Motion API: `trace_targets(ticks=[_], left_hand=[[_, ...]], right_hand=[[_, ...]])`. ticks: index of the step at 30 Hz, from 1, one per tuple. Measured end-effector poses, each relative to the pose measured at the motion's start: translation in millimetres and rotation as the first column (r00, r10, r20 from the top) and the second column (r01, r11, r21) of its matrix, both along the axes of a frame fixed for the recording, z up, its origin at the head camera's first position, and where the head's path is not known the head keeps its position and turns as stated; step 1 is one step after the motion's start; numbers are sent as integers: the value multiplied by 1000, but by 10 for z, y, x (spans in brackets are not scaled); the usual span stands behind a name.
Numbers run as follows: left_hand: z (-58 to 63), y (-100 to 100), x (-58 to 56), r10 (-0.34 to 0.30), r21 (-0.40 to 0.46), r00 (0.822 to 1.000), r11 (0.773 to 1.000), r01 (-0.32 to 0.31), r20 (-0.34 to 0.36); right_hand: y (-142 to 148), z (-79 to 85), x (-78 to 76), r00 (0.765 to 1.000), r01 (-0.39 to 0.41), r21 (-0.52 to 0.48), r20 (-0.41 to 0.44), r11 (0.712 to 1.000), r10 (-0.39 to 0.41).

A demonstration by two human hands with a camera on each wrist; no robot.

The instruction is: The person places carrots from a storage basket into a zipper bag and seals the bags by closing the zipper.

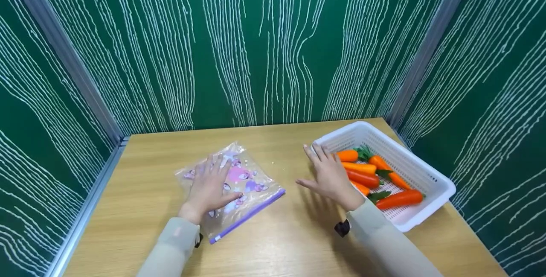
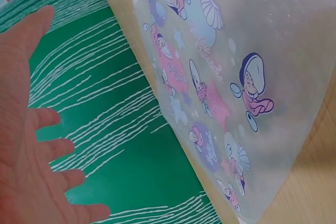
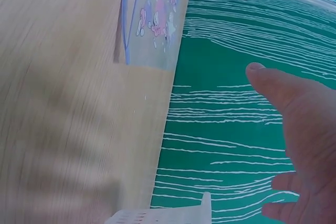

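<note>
Bag point(image 1: 246, 179), clear plastic, cartoon-printed, with purple zip edge point(image 1: 247, 216), lay on pale wooden table point(image 1: 294, 243) under left hand point(image 1: 208, 187); bare wood separated it from white perforated plastic basket point(image 1: 433, 198) of orange carrots point(image 1: 400, 200), right hand point(image 1: 332, 179) by the rim. Both hands: thumb and fingers apart.

Pale grey-green sleeves point(image 1: 160, 253) worn behind left grip point(image 1: 208, 189) and right grip point(image 1: 332, 181), cuffs point(image 1: 181, 232) ended at the wrists, small black piece point(image 1: 342, 228) seen at each cuff's thumb side
</note>
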State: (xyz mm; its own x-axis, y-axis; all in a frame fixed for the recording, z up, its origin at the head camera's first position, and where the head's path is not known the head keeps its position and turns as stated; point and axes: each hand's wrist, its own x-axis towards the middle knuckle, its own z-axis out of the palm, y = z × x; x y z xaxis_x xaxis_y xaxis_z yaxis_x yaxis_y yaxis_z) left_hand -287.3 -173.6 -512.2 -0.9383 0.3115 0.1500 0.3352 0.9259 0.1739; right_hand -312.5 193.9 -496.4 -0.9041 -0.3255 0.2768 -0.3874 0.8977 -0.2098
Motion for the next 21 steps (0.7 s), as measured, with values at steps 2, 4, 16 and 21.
trace_targets(ticks=[2,4,16,21], left_hand=[[3,4,11,0,11,1000,1000,0,16],[10,10,27,3,22,999,1000,-4,34],[-79,-25,52,4,115,992,993,-18,123],[-89,-50,71,-4,145,992,989,-15,127]], right_hand=[[-12,1,1,1000,-17,-9,8,1000,17],[-22,4,2,999,-35,-19,16,999,35],[-131,-2,-12,989,-119,-25,81,993,121],[-168,13,-7,983,-143,-35,109,989,146]])
